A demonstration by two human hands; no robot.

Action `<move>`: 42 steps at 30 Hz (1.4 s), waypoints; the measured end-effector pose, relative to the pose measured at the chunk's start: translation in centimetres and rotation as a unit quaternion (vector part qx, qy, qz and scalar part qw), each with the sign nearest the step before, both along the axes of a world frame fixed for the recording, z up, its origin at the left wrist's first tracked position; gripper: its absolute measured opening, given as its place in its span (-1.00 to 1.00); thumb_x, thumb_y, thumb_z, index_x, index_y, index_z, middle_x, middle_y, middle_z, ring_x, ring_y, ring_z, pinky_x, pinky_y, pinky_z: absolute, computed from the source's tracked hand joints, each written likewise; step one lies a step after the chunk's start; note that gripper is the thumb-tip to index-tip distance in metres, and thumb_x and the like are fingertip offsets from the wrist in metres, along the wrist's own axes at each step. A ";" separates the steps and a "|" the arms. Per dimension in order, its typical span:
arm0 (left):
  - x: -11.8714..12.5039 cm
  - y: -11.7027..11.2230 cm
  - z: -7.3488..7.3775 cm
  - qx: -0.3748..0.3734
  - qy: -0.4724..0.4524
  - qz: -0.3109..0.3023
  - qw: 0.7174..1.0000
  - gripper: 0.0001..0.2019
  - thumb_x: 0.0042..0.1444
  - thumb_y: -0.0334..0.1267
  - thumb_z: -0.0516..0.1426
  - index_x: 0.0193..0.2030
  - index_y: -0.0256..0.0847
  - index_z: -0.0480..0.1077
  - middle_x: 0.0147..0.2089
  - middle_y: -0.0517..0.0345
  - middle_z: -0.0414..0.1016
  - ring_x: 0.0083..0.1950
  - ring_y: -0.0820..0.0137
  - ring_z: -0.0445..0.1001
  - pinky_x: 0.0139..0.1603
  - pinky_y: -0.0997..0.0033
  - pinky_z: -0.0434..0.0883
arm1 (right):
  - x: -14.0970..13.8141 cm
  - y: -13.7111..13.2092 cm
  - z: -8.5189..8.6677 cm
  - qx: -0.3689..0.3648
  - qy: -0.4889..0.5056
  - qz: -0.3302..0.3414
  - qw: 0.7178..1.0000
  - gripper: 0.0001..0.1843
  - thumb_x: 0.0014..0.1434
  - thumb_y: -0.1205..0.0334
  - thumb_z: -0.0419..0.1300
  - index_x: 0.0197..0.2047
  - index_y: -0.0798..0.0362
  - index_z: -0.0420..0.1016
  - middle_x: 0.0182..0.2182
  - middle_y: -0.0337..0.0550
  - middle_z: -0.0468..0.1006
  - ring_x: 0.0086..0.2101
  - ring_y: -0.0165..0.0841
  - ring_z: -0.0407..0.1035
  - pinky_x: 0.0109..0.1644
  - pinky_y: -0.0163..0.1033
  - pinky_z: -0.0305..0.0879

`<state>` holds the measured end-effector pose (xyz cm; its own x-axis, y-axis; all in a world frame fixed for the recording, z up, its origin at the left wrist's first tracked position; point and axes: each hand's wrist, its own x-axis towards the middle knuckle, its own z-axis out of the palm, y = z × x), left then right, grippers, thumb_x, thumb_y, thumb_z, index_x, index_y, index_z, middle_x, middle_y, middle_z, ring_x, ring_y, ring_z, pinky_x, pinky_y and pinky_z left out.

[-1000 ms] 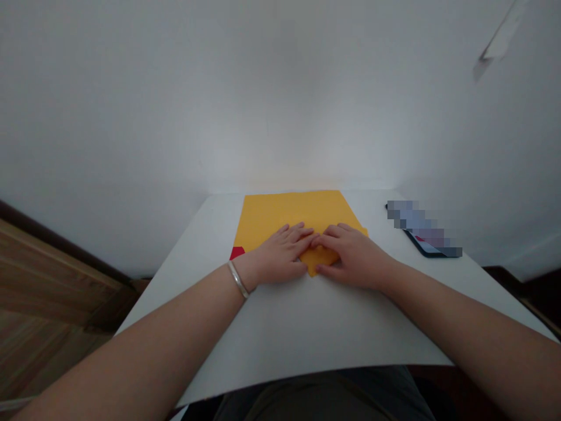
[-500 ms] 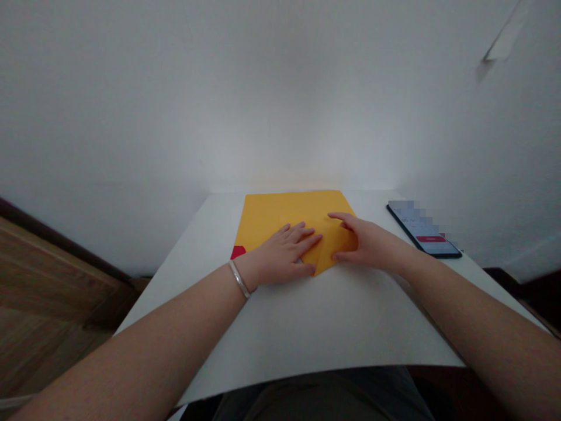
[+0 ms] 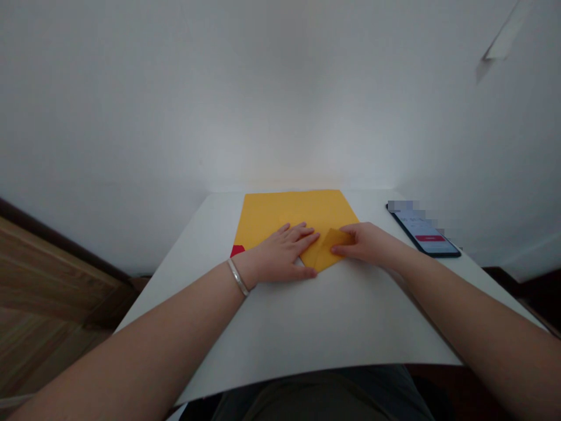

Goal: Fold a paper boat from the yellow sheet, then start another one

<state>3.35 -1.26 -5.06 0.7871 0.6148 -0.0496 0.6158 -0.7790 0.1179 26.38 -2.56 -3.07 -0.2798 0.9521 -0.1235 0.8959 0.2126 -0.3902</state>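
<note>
A yellow sheet of paper (image 3: 289,207) lies on the white table, its near edge partly under my hands. A small red patch (image 3: 237,250) shows at its near left corner. My left hand (image 3: 287,254) rests flat on the near part of the sheet, fingers spread, with a silver bangle at the wrist. My right hand (image 3: 362,241) pinches a raised, folded-over flap of the yellow paper between thumb and fingers at the near right corner. What lies beneath my left palm is hidden.
A phone (image 3: 423,231) with a lit screen lies at the table's right edge. The white table (image 3: 307,327) meets a pale wall (image 3: 280,105) at the back. Wooden furniture (image 3: 48,310) stands to the left, lower than the tabletop.
My right hand has closed from a loose, open curve into a pinch on the paper's corner flap, which now stands up. The left hand has hardly moved.
</note>
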 end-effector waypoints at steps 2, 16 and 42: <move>0.0 0.0 0.0 -0.004 -0.009 0.008 1.000 -0.13 0.13 0.28 -0.06 0.41 -0.25 -0.19 0.43 -0.11 -0.13 0.44 0.21 -0.19 0.38 0.12 -0.22 | -0.1 0.0 -0.2 0.022 -0.021 -0.002 1.000 -0.68 0.03 -0.02 0.19 -0.29 0.05 0.53 -0.37 -0.08 0.59 -0.39 -0.26 0.41 -0.38 -0.23 0.19; 0.1 -0.3 0.3 -0.010 -0.023 0.020 0.999 -0.15 0.11 0.25 0.00 0.38 -0.31 -0.10 0.42 -0.15 -0.07 0.43 0.20 -0.13 0.39 0.17 -0.19 | -0.6 0.1 -1.1 0.125 -0.109 -0.011 0.986 -0.63 0.20 -0.02 0.05 -0.17 0.08 0.48 -0.24 0.03 0.58 -0.26 -0.18 0.44 -0.28 -0.20 0.21; 0.5 -0.7 0.3 0.050 -0.025 -0.004 0.998 -0.37 0.25 0.10 -0.14 0.35 -0.23 0.03 0.39 -0.05 0.03 0.40 0.09 -0.05 0.34 -0.02 -0.09 | -1.5 0.0 -1.0 0.157 -0.066 -0.050 0.984 -0.74 0.15 0.09 0.12 -0.11 0.00 0.32 -0.23 -0.11 0.56 -0.30 -0.25 0.44 -0.35 -0.24 0.18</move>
